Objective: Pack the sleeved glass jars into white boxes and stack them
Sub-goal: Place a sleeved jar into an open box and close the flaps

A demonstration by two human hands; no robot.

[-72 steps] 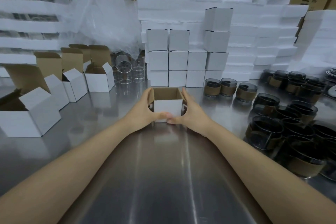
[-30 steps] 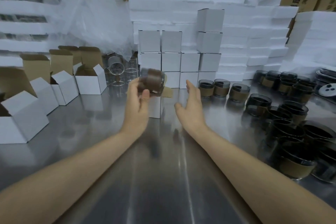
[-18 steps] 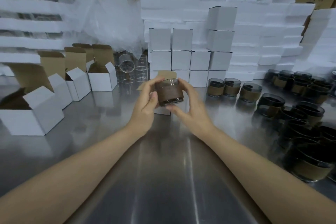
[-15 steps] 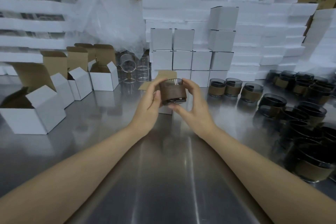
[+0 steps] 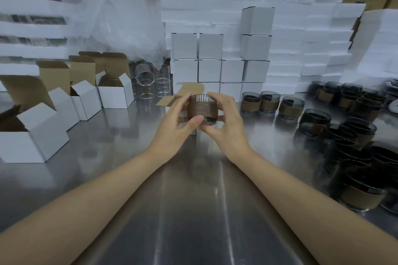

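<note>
Gripping one round smoked-glass jar [image 5: 201, 111], brown wood-grain sleeve: left hand [image 5: 170, 133] and right hand [image 5: 228, 129], fingers [image 5: 215, 98] curled round it, above an open white cardboard box [image 5: 191, 89] on the brushed-steel table [image 5: 193, 211]. Closed white boxes [image 5: 210, 70] stacked behind.

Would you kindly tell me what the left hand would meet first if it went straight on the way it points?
Beyond the jar the left hand holds, probably the open box's flap; depth is unclear.

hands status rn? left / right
Left hand: fingers curled round the sleeved glass jar, holding it.
Right hand: holding the same jar.
</note>
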